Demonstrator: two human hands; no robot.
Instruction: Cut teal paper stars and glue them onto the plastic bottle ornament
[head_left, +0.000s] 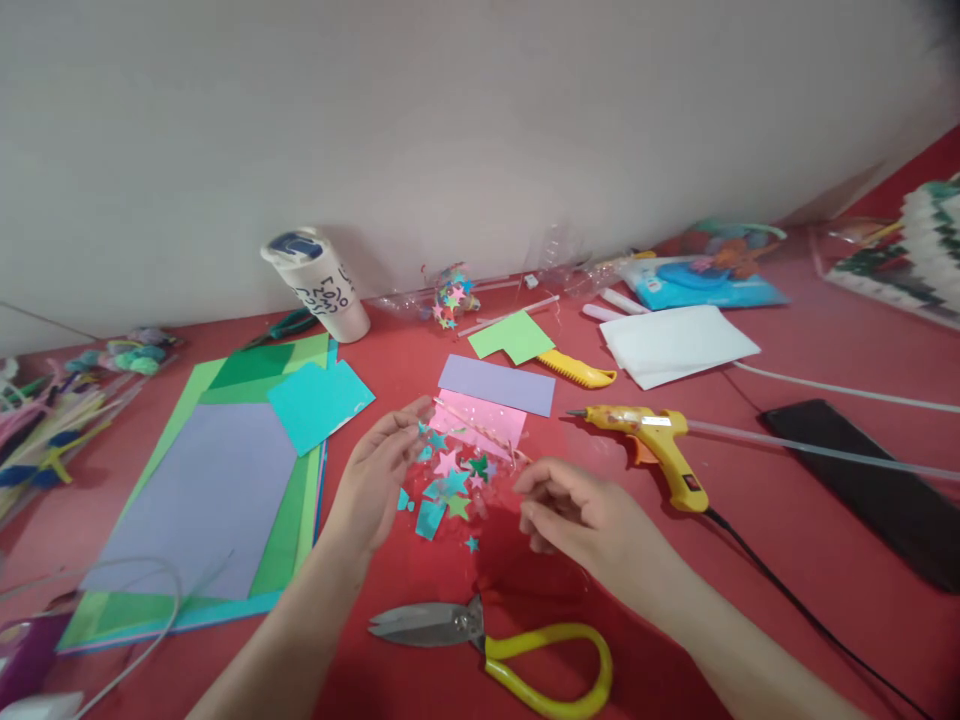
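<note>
My left hand (381, 468) is over the left side of a loose pile of paper stars (455, 482), its fingers curled together. To the right of the pile, my right hand (564, 503) has thumb and fingers drawn into a pinch. What either hand grips is too small or blurred to make out. A thin twisted pinkish strip (474, 424) runs between the two sets of fingertips, across a pink paper piece (487, 412). A teal paper scrap (430, 520) lies among the stars. Yellow-handled scissors (551, 650) rest nearest me.
A yellow glue gun (660, 440) with its cord lies right, by a black case (870, 490). Behind are a yellow cutter (577, 368), white folded sheet (679, 343) and star-filled clear bag (453, 300). Left are coloured sheets (202, 490) and a white tumbler (322, 285).
</note>
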